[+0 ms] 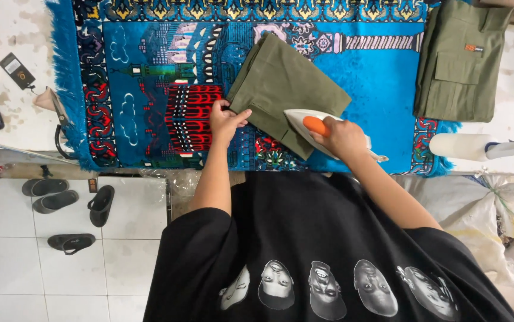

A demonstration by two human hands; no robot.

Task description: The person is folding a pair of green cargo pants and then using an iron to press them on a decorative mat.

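The right hand (343, 138) is closed around the orange handle of a white electric iron (313, 128), whose pointed soleplate rests on the near edge of a folded olive-green cloth garment (287, 83). Just to the left of that grip, the left hand (226, 121) lies palm down with its fingers together, pinning the garment's near-left corner flat; it clasps nothing. The garment lies at an angle on a bright blue patterned rug with a fringed edge (149, 71), reaching away from both hands. Well to the right of the iron lies a second folded olive-green garment with a pocket (460, 59), and nearer than it a white spray bottle (477, 147) lies on its side.
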